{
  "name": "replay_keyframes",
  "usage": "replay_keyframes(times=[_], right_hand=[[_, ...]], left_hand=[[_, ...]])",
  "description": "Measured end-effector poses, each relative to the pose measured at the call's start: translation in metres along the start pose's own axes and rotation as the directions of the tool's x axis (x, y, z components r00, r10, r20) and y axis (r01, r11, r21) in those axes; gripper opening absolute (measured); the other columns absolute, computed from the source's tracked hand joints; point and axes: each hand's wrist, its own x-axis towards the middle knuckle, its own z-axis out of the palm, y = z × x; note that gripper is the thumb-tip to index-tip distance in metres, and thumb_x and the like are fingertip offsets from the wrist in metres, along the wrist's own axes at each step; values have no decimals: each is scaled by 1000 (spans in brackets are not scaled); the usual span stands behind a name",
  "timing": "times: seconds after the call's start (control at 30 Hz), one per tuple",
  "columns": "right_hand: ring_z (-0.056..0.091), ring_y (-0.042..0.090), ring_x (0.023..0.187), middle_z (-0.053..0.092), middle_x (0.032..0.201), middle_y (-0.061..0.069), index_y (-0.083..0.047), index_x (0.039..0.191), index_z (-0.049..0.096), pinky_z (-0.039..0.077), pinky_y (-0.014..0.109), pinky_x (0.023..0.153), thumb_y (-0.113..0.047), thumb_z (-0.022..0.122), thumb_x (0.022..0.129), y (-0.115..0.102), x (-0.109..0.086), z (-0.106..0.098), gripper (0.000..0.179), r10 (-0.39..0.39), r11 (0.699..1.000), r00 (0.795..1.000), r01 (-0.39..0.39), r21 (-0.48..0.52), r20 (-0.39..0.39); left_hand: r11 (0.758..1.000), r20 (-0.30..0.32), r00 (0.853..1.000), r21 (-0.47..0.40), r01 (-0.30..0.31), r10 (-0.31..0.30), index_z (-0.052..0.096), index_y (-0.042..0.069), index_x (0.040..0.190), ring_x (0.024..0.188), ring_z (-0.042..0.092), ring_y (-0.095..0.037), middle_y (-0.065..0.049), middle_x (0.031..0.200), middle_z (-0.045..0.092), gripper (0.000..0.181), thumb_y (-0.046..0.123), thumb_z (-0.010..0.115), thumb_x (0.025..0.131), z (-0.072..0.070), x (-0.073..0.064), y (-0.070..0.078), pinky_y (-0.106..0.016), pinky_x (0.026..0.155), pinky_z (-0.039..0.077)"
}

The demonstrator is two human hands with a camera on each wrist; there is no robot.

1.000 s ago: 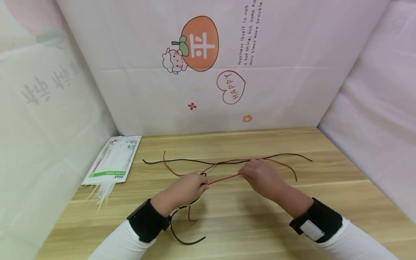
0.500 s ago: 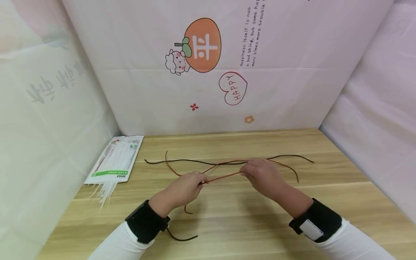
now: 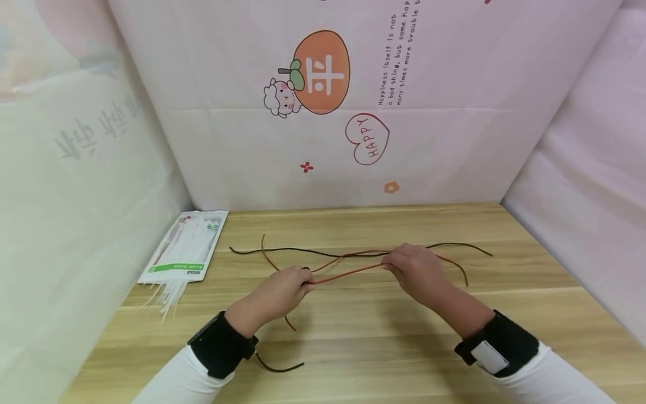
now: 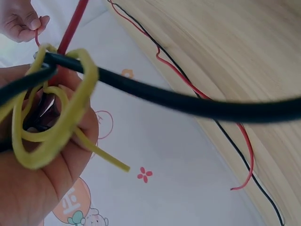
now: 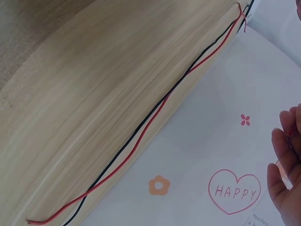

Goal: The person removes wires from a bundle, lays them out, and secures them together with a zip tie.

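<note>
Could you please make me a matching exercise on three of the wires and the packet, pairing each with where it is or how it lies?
1. Yellow wire
2. Held red wire
3. Far black wire
4. Packet

A. Lies on the table, crossing a loose red wire
B. On the table's left side, with white strips poking out
C. Looped at the left hand
D. Runs straight between the left hand and right hand

Pairs: 1-C, 2-D, 3-A, 4-B
</note>
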Motion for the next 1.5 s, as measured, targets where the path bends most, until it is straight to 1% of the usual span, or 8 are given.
replay_keyframes(times=[0.07,0.27,0.5,0.77,0.97,1.23,1.37,1.5], right_hand=[[61,16,69,66,76,0,-9,83,71,50,37,61,-14,76,81,0,0,0,7,3,1000,1000,-3,0,6],[62,18,70,67,77,1,-7,83,71,49,37,59,-41,33,98,1,1,1,53,1,1000,1000,-1,1,15],[62,19,70,68,77,3,-7,84,71,49,36,59,-19,69,88,2,1,0,12,15,1000,1000,-16,10,7],[62,18,70,67,77,2,-7,84,71,49,37,59,-46,27,99,3,-2,2,61,10,1000,1000,-10,16,4],[62,18,69,67,77,2,-7,84,71,50,37,60,-42,37,98,4,-1,2,51,4,1000,1000,-4,8,-11],[62,19,69,68,76,3,-7,82,71,49,36,58,-46,28,99,4,1,3,60,10,1000,1000,-10,10,-14],[63,19,71,68,77,2,-8,83,71,49,36,59,-39,42,99,2,2,4,46,1,1000,1000,-1,5,6],[63,19,72,68,78,2,-9,84,71,50,36,60,-18,71,87,-1,2,5,10,17,1000,1000,-16,-11,26]], left_hand=[[1000,-6,1000,4,12,-12,65,10,89,71,46,-13,3,78,53,11,11,57,98,-2,-1,1,-31,65,42],[999,-48,998,23,33,-32,69,10,92,73,50,-11,3,81,58,8,13,62,95,-6,-5,0,-31,68,46],[997,-101,994,57,45,-39,70,9,90,68,48,-11,4,77,58,8,12,64,93,-10,-10,-4,-30,64,44],[996,-152,987,69,62,-51,68,12,84,64,44,-10,6,71,52,12,19,65,93,-9,-12,-5,-27,59,41],[993,-156,985,78,86,-73,55,15,69,59,40,-10,4,69,43,28,25,68,91,-10,-13,-7,-24,54,34],[997,-121,992,72,25,-16,65,11,75,61,48,-6,-7,116,54,17,14,68,91,-15,-21,-12,-23,59,43],[992,-55,998,121,-21,28,67,9,76,64,47,-8,-4,98,56,14,10,68,90,-21,-26,-15,-24,61,43],[993,-19,1000,116,9,-7,70,8,92,71,52,-11,-1,87,61,6,5,65,91,-24,-28,-15,-29,66,45]])
